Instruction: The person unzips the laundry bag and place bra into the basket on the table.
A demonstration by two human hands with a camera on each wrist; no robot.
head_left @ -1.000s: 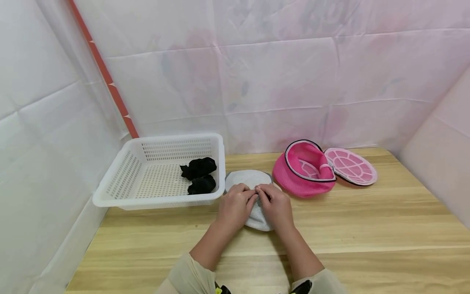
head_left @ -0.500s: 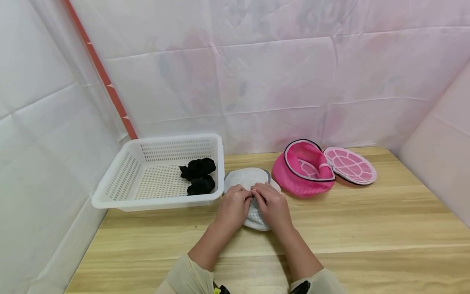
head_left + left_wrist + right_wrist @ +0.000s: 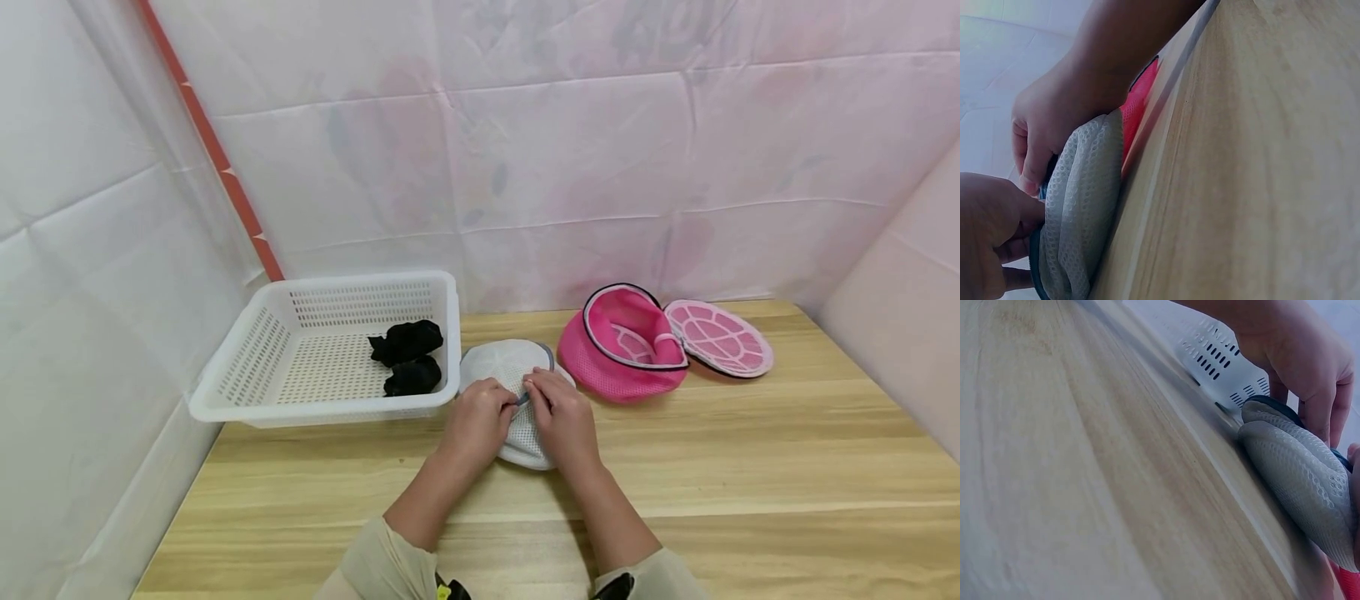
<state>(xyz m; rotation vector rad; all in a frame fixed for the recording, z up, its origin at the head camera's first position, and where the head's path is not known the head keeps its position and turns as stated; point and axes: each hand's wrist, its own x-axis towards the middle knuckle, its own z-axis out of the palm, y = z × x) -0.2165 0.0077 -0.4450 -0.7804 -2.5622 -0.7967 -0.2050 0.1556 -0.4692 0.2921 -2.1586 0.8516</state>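
Note:
A white mesh laundry bag (image 3: 504,358) with a grey zipper edge (image 3: 550,357) lies on the table, in front of the wearer. My left hand (image 3: 476,421) pinches the zipper edge with thumb and fingers. Just beside it, my right hand (image 3: 562,417) pinches the same edge, and a short grey stretch shows between the two hands. In the left wrist view the bag's honeycomb mesh (image 3: 1088,194) bulges upward beneath both hands. Fingers cover the zipper pull, if one is there.
A white plastic basket (image 3: 247,412) at left holds two black cloth bundles (image 3: 406,343). To the right stands a pink mesh bag (image 3: 615,379), its round lid (image 3: 720,337) unzipped and folded back. Draped sheeting (image 3: 555,158) walls the wooden table (image 3: 720,500).
The hands were close together at the zipper edge. My right hand has since shifted slightly away from the left, baring some grey zipper between them. The basket and pink bag stay put.

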